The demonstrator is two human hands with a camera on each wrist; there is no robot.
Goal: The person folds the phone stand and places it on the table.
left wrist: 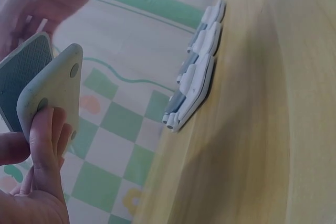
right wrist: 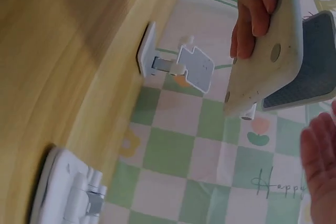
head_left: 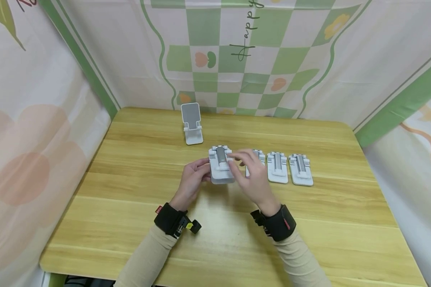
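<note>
My left hand (head_left: 193, 178) grips a white folding phone stand (head_left: 220, 175) by its left side, held above the table. In the left wrist view, the fingers press the underside of its base (left wrist: 59, 85), which has round grey pads. The stand's grey-lined panel (right wrist: 310, 59) is tilted partly away from the base. My right hand (head_left: 253, 177) is at the stand's right edge with loosely bent fingers; whether they touch it is unclear. In the right wrist view, its fingers (right wrist: 317, 148) look straight, beside the panel.
An unfolded phone stand (head_left: 192, 123) stands upright at the table's back left. To the right lie folded stands: one (head_left: 260, 156) partly hidden behind my right hand, a middle one (head_left: 277, 167) and an outer one (head_left: 301, 169). A checked curtain (head_left: 230, 59) hangs behind the wooden table (head_left: 129, 199).
</note>
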